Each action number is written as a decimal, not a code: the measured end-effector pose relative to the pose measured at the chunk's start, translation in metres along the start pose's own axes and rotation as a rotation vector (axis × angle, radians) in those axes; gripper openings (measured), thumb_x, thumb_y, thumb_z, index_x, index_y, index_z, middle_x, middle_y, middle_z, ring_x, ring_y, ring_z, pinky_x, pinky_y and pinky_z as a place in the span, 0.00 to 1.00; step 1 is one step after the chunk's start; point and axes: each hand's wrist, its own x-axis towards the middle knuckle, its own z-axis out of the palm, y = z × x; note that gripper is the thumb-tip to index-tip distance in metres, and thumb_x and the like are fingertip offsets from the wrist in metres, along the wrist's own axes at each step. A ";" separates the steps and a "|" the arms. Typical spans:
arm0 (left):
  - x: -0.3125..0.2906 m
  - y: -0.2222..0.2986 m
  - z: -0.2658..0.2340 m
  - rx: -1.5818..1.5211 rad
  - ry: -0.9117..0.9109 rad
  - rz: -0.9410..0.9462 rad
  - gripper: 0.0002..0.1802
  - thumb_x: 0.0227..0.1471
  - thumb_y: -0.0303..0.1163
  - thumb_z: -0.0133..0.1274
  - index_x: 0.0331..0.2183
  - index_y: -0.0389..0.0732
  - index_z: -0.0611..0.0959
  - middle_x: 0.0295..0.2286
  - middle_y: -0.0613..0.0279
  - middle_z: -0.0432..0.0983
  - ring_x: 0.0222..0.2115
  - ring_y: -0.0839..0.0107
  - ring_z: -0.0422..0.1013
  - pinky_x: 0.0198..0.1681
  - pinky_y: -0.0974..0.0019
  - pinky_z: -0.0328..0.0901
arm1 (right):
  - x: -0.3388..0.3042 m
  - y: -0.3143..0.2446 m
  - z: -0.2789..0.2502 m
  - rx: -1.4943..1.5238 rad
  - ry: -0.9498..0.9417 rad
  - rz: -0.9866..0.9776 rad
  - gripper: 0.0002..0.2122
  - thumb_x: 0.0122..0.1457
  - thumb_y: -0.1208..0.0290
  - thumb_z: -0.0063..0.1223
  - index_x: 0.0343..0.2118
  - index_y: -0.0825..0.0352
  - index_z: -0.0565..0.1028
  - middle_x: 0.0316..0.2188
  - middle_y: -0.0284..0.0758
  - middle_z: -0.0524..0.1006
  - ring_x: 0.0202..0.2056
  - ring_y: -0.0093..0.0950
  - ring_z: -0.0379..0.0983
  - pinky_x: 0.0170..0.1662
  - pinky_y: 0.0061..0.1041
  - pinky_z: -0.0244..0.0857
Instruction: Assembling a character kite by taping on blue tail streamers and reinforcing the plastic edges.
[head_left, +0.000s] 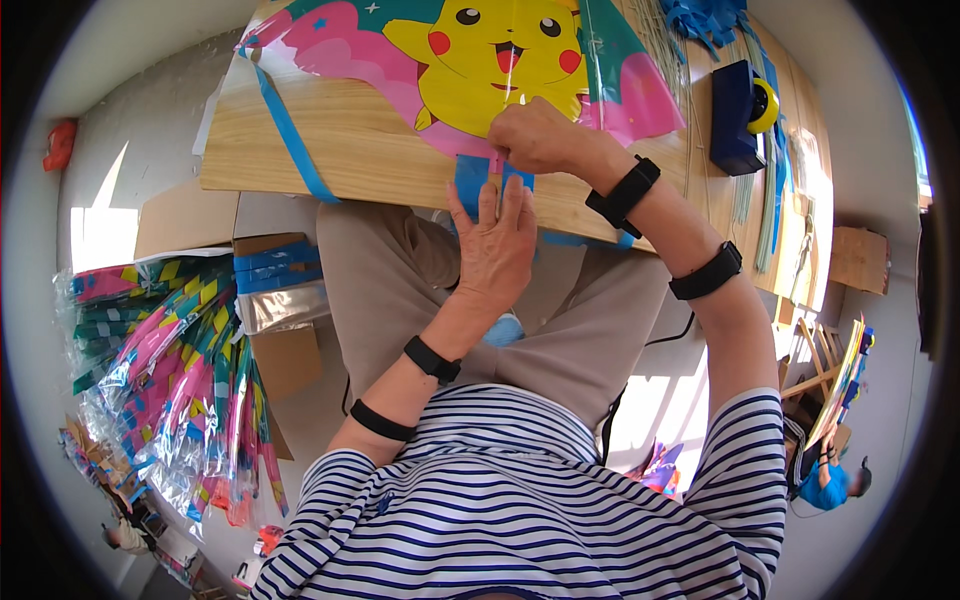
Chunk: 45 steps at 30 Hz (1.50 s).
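Note:
A thin, shiny kite sail printed with a yellow cartoon creature on pink and green lies across the far part of the wooden table. At its lower edge my right hand is closed, its fingertips pinching a narrow pink strip. My left hand reaches up to the table's near edge with fingers stretched out. Its fingertips rest on a blue piece beneath the strip, just below my right hand. Whatever lies inside the right fist is hidden.
A dark blue tape dispenser with a yellow roll stands at the right, beside thin rods. A blue band crosses the table's left side. Colourful wrapped bundles and cardboard boxes sit lower left. A person works far right.

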 end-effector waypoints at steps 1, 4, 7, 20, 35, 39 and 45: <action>0.000 0.000 0.001 -0.004 0.004 0.002 0.27 0.44 0.27 0.55 0.49 0.30 0.78 0.55 0.52 0.63 0.54 0.50 0.59 0.61 0.23 0.42 | 0.002 0.000 -0.002 -0.031 -0.052 0.014 0.03 0.44 0.75 0.54 0.23 0.66 0.78 0.24 0.43 0.78 0.29 0.45 0.76 0.30 0.42 0.66; -0.001 -0.001 0.001 -0.004 0.002 0.006 0.28 0.44 0.27 0.56 0.49 0.31 0.78 0.55 0.51 0.63 0.55 0.49 0.59 0.61 0.22 0.42 | 0.003 -0.002 -0.005 -0.060 -0.108 0.027 0.05 0.46 0.74 0.55 0.26 0.65 0.80 0.27 0.43 0.80 0.31 0.45 0.78 0.31 0.41 0.68; 0.000 -0.001 0.001 -0.007 -0.007 0.005 0.28 0.44 0.27 0.56 0.50 0.31 0.78 0.55 0.51 0.63 0.55 0.49 0.59 0.61 0.22 0.42 | 0.003 -0.003 -0.006 -0.058 -0.108 0.030 0.05 0.46 0.74 0.55 0.26 0.65 0.80 0.27 0.43 0.80 0.30 0.45 0.78 0.31 0.41 0.68; 0.000 -0.003 0.001 0.030 -0.041 0.016 0.35 0.39 0.32 0.65 0.52 0.34 0.76 0.55 0.53 0.63 0.54 0.51 0.60 0.60 0.25 0.44 | 0.004 -0.003 -0.005 -0.149 -0.096 0.089 0.05 0.44 0.74 0.55 0.25 0.65 0.80 0.27 0.42 0.80 0.31 0.44 0.79 0.30 0.41 0.68; 0.001 -0.002 0.000 0.001 -0.019 0.047 0.29 0.44 0.28 0.56 0.50 0.29 0.77 0.54 0.46 0.65 0.55 0.48 0.62 0.60 0.22 0.43 | -0.008 0.003 0.015 -0.088 0.387 0.249 0.06 0.46 0.71 0.60 0.26 0.67 0.77 0.27 0.42 0.79 0.35 0.42 0.77 0.35 0.41 0.69; 0.001 -0.002 -0.001 0.013 -0.027 0.040 0.28 0.44 0.28 0.56 0.50 0.30 0.77 0.53 0.46 0.66 0.56 0.48 0.62 0.61 0.23 0.44 | -0.017 0.003 -0.011 0.208 0.495 0.382 0.09 0.47 0.72 0.64 0.28 0.69 0.75 0.25 0.42 0.78 0.31 0.41 0.77 0.32 0.38 0.68; 0.001 -0.002 0.002 0.015 -0.004 0.040 0.30 0.41 0.29 0.59 0.50 0.31 0.77 0.53 0.48 0.66 0.55 0.50 0.62 0.61 0.25 0.45 | -0.051 -0.015 0.011 0.415 0.371 0.455 0.11 0.46 0.71 0.66 0.24 0.72 0.75 0.23 0.43 0.77 0.27 0.39 0.76 0.30 0.34 0.66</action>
